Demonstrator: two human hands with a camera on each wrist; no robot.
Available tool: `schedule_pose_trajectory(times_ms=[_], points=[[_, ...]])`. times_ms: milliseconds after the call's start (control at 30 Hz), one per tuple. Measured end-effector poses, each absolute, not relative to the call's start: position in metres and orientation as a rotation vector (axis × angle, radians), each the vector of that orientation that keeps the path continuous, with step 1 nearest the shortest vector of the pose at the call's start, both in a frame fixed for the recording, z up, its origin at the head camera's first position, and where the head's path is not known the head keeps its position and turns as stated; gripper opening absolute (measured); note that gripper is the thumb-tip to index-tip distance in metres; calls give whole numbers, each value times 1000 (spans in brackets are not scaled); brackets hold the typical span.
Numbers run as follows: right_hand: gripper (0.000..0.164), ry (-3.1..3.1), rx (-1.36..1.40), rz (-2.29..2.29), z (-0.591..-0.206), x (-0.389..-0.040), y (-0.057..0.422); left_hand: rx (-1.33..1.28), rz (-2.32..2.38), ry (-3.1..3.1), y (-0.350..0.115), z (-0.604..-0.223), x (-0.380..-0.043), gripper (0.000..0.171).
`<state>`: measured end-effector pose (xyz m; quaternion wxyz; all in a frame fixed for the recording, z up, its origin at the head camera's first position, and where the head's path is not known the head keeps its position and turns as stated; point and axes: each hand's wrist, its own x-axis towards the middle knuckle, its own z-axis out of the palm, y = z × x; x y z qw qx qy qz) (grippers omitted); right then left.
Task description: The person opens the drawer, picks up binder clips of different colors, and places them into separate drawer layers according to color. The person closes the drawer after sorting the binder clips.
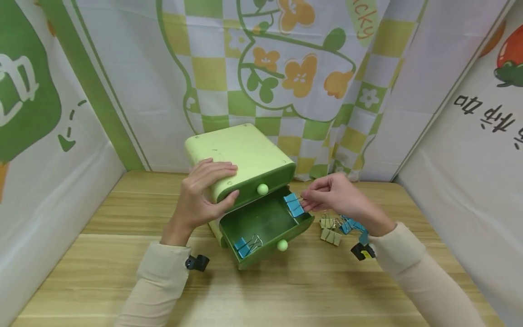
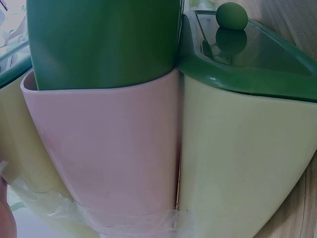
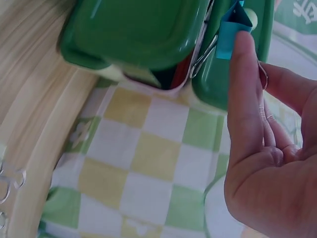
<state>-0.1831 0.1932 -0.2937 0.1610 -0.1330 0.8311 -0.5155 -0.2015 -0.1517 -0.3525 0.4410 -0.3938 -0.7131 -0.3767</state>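
- Your cream sleeves (image 1: 161,270) reach in over the wood-grain table (image 1: 94,268), a black wrist device (image 1: 200,262) showing beside the left cuff.
- Before you, the green middle drawer (image 1: 261,222) stands pulled out, its round knob (image 1: 282,245) facing front; a second blue clip (image 1: 242,247) lies inside, at the front left corner.
- On the table just right of it, pale yellow clips (image 1: 331,236) and loose blue clips (image 1: 347,223) lie bunched below your right wrist.
- Your right hand (image 1: 337,195) pinches a blue binder clip (image 1: 294,205) by its wire handle at the drawer's right end; whether clip and drawer touch, you cannot tell.
- Your left hand (image 1: 202,193) rests unclenched on the three-tier cabinet (image 1: 245,145), fingers along the top, thumb at the upper front.
- The left wrist view shows the drawer's pink casing (image 2: 109,148).
- Behind hangs a checked curtain (image 1: 212,75) printed with orange flowers.
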Motion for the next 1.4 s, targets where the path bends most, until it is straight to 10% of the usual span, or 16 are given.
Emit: schedule_pose_trajectory(times_ms=[1400], points=[[20, 2495, -910, -871, -318, -163, 90, -959, -966, -1822, -154, -350, -197, 38]])
